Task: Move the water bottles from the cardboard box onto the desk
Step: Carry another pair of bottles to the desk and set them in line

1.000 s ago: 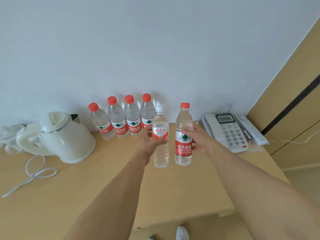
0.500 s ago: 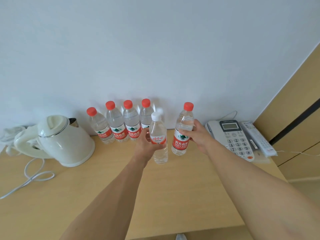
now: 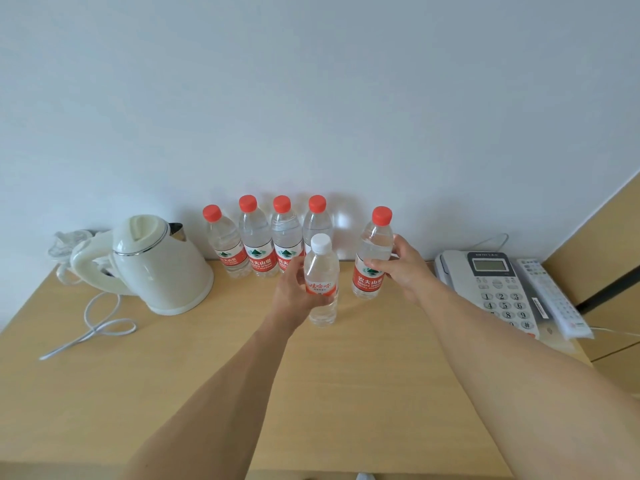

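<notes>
On the smooth wooden desk (image 3: pixel 207 393), each hand's grip wraps a clear ribbed plastic bottle: left hand (image 3: pixel 294 292) white-capped bottle (image 3: pixel 322 282), right hand (image 3: pixel 403 268) red-capped bottle (image 3: pixel 372 258).

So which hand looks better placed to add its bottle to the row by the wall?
Probably the right hand: its red-capped bottle is nearer the row's open end. The left hand's white-capped bottle sits further forward.

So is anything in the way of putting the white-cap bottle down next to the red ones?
Nothing visible. The left hand holds the white-cap bottle over bare desk, in front of the row's rightmost bottle.
</notes>
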